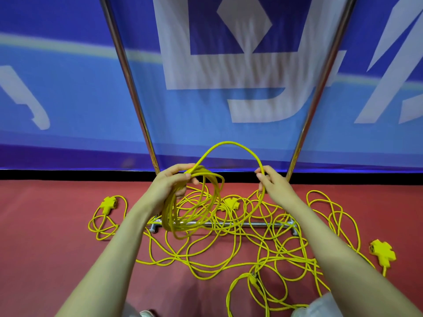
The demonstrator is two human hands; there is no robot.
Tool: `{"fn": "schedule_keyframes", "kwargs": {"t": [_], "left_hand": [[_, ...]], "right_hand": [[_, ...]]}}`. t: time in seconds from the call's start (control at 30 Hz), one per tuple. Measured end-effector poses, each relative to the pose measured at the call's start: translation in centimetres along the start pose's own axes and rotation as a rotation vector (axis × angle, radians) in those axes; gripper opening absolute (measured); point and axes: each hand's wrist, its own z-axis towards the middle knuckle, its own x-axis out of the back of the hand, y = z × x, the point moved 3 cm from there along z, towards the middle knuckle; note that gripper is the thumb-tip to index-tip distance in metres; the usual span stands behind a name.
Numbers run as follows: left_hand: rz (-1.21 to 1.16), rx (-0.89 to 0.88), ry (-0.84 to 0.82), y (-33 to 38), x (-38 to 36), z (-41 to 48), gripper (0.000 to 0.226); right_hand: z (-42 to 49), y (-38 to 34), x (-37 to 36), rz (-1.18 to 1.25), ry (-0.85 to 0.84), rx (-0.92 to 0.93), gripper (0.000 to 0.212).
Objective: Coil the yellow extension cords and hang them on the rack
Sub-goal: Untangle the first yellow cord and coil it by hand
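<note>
Two bare hands work a yellow extension cord above a red floor (45,225). The left hand (174,181) grips one coil (194,209) of several turns, its fingers (183,176) curled round the top of the bundle, which hangs down in front of the forearm. The right hand (272,181) pinches the same cord between thumb and fingers (261,177). A single arch (229,143) of cord rises between the two hands.

Below them, loose cords (229,255) lie tangled across the middle of the floor and out toward its right edge. How many separate cords make up the tangle cannot be told. Three yellow cross-shaped socket heads show:
- The left socket head (109,203) lies toward the floor's left side.
- The middle socket head (229,203) lies amid the tangle, just right of the hanging coil.
- The right socket head (383,251) lies near the right edge.

The rack shows two chrome posts, the left upright (128,83) and the right upright (320,88). Both slant up across the background, their feet hidden behind the hands. One low base bar (251,224) rests on the floor, crossed by many loops of cord. A blue banner (68,99) with large white characters fills the view behind the uprights, and a black strip (68,174) runs along the floor's far edge.
</note>
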Motion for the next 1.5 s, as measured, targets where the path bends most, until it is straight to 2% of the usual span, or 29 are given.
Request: {"fn": "schedule_keyframes", "kwargs": {"t": [0.1, 0.23, 0.4, 0.47, 0.53, 0.63, 0.7, 0.73, 0.83, 0.87, 0.9, 1.0, 1.1, 1.23, 1.37, 1.43, 1.5], "left_hand": [[0.023, 0.059, 0.001, -0.3, 0.1, 0.1, 0.033], [-0.031, 0.050, -0.005, -0.4, 0.0, 0.2, 0.037], [-0.333, -0.029, 0.052, 0.8, 0.4, 0.4, 0.022], [-0.478, -0.041, 0.066, 1.2, 0.4, 0.5, 0.020], [-0.601, -0.060, 0.045, 1.2, 0.1, 0.6, 0.022], [-0.706, -0.092, 0.029, 1.0, -0.2, 0.7, 0.032], [-0.596, -0.118, 0.085, 1.0, 0.0, 0.9, 0.019], [-0.476, -0.137, 0.128, 1.1, 0.1, 0.9, 0.016], [-0.066, -0.205, 0.190, 0.6, -0.1, 0.8, 0.018], [0.082, -0.206, 0.172, 0.1, -0.6, 0.8, 0.019], [0.235, -0.200, 0.145, -0.7, -1.3, 0.9, 0.020], [0.566, -0.160, 0.085, -3.7, -3.3, 1.2, 0.027], [0.512, -0.078, 0.024, -5.4, -4.1, 1.1, 0.031], [0.174, 0.004, -0.095, -5.9, -5.3, 0.5, 0.026], [0.115, 0.047, -0.143, -5.9, -6.6, 0.5, 0.035], [0.124, 0.032, -0.103, -5.7, -7.4, 0.7, 0.034], [0.086, 0.011, 0.008, -5.6, -7.4, 1.1, 0.033]], "right_hand": [[0.1, 0.5, -0.2, -0.053, -0.005, -0.056, 0.013], [0.0, 0.6, -0.3, -0.100, -0.007, -0.085, 0.011], [-0.4, 2.0, -1.8, -0.313, -0.264, -0.155, 0.003], [-0.5, 2.5, -2.6, -0.358, -0.315, -0.154, 0.008], [-0.7, 3.0, -3.4, -0.293, -0.383, -0.151, 0.004], [-1.2, 3.8, -4.4, -0.205, -0.485, -0.186, 0.021], [-1.3, 3.5, -4.0, -0.259, -0.420, -0.207, 0.019], [-1.0, 2.8, -3.3, -0.251, -0.336, -0.219, 0.020], [0.0, 0.6, -0.8, 0.031, 0.002, -0.267, 0.007], [0.3, -0.2, -0.2, 0.169, 0.071, -0.279, 0.013], [0.3, -1.3, 0.2, 0.297, 0.084, -0.282, 0.019], [-0.5, -4.6, -0.4, 0.589, -0.061, -0.269, 0.023], [-0.9, -6.6, -1.6, 0.758, -0.122, -0.256, 0.025], [-0.3, -6.4, -2.1, 0.820, -0.048, -0.285, 0.028], [0.0, -5.1, -2.0, 0.860, 0.011, -0.326, 0.025], [-0.2, -4.9, -1.8, 0.843, 0.006, -0.341, 0.018], [-0.5, -5.0, -1.7, 0.700, -0.004, -0.371, 0.022]]}}
